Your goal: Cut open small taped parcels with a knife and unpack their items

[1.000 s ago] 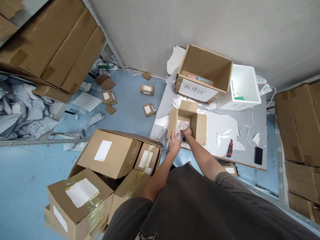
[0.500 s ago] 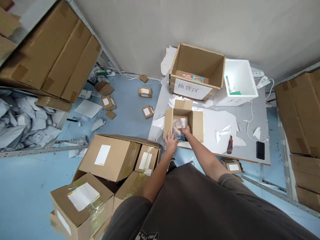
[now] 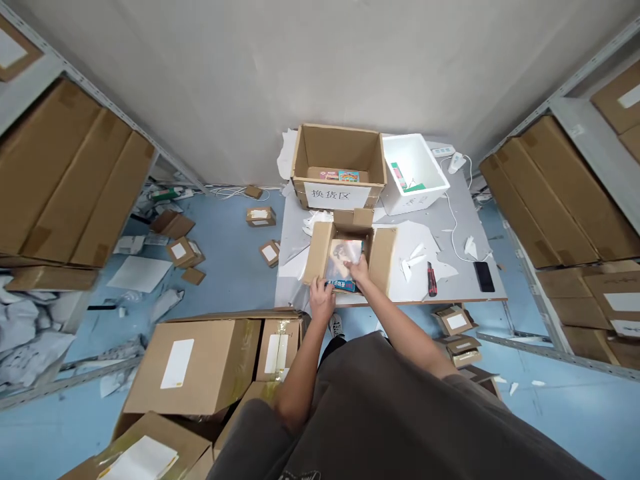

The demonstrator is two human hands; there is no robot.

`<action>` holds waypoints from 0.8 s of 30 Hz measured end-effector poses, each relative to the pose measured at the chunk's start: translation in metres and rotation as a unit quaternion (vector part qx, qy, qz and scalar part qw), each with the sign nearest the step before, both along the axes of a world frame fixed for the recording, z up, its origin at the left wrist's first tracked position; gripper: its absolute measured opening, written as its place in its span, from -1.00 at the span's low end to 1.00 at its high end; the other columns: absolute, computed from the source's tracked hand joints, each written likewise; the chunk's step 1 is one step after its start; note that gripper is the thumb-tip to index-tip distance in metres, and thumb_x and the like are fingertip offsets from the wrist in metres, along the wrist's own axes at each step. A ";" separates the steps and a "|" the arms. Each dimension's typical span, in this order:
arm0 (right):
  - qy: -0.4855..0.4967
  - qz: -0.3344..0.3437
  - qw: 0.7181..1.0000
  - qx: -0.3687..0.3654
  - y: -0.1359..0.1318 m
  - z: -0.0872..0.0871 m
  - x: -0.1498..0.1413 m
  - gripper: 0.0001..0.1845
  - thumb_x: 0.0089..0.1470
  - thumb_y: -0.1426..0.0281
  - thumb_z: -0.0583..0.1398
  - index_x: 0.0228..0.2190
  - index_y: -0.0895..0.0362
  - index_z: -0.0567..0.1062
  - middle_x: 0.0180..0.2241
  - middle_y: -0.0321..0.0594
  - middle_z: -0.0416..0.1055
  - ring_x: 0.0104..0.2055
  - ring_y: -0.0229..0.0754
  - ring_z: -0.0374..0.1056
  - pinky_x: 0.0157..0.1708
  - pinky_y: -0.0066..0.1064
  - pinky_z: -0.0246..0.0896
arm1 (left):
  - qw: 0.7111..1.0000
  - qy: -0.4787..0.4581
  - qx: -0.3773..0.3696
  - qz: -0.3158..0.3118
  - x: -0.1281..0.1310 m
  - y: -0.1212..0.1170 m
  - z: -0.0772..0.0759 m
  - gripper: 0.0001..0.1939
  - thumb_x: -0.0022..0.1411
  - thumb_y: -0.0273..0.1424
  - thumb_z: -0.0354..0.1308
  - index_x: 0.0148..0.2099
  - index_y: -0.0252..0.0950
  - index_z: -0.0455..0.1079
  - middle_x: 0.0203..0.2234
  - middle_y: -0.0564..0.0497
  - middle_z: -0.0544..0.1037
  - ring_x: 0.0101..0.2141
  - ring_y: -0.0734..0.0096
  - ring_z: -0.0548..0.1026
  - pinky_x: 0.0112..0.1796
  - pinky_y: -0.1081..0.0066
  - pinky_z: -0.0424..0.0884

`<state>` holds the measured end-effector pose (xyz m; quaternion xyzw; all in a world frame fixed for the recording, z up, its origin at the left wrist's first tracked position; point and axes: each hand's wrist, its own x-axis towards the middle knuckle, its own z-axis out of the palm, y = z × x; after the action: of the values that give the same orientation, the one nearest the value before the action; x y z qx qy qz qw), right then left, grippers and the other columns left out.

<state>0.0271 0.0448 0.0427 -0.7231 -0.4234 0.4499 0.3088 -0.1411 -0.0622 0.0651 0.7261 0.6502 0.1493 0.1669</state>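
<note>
A small open cardboard box (image 3: 381,257) stands at the front of the table with its flaps folded out. Inside it, or at its mouth, lies a flat glossy book-like package (image 3: 345,257) with a picture on top and a dark blue strip with white lettering along its near edge. My right hand (image 3: 359,270) grips the package at its right side, thumb on top. At the box's front left corner, my left hand (image 3: 321,298) has its fingers curled over the edge, close to the package's near left corner. The fingertips there are partly hidden.
Behind the box stand a larger labelled carton (image 3: 337,195) and a white foam box (image 3: 415,200). A red-and-black utility knife (image 3: 431,280) and a phone (image 3: 484,277) lie on the table's right. Stacked cartons (image 3: 195,373) crowd my left; shelves flank both sides.
The view has shifted, so the table appears lower and farther left. The package's picture and blue strip now show more fully. Its blue strip reaches toward my left hand.
</note>
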 end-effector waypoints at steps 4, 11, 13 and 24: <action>0.189 -0.077 0.977 -0.054 0.017 0.001 0.003 -0.46 -0.13 0.38 0.45 -0.10 0.06 0.42 -0.12 -0.13 0.64 -0.10 0.03 0.58 -0.14 -0.21 0.56 | 0.999 -0.012 0.022 -0.048 -0.012 0.003 -0.007 -0.93 0.35 -0.41 0.29 -0.14 -0.19 0.60 0.42 -0.14 0.37 0.52 -0.23 0.06 0.40 -0.19 0.22; 0.279 -0.059 0.958 0.001 -0.006 0.007 -0.003 -0.36 -0.19 0.27 0.51 -0.08 0.02 0.42 -0.07 -0.12 0.64 -0.02 0.09 0.57 -0.05 -0.14 0.56 | 0.999 -0.003 -0.002 0.037 -0.022 -0.012 -0.026 -0.92 0.32 -0.35 0.37 -0.14 -0.19 0.58 0.49 -0.13 0.28 0.53 -0.32 0.02 0.40 -0.32 0.12; 0.299 -0.063 0.952 0.020 -0.012 0.015 0.004 -0.32 -0.19 0.23 0.52 -0.04 0.01 0.43 -0.04 -0.11 0.63 0.01 0.10 0.57 -0.03 -0.13 0.56 | 0.999 -0.003 -0.003 0.044 -0.022 -0.014 -0.026 -0.92 0.35 -0.33 0.34 -0.12 -0.18 0.59 0.49 -0.14 0.28 0.53 -0.28 0.03 0.41 -0.30 0.10; 0.315 -0.108 0.940 0.080 -0.026 0.056 0.145 -0.24 -0.26 0.16 0.59 -0.01 0.06 0.55 -0.09 -0.11 0.67 -0.02 0.12 0.59 0.01 -0.09 0.53 | 1.000 0.001 -0.001 0.023 -0.068 0.007 -0.018 -0.97 0.33 -0.37 0.28 -0.20 -0.18 0.56 0.42 -0.16 0.38 0.50 -0.21 0.11 0.40 -0.24 0.15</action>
<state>0.1718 0.0186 0.0990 -0.5589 -0.2581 0.5832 0.5300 -0.2089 -0.0553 0.0467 0.7108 0.6673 0.1514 0.1631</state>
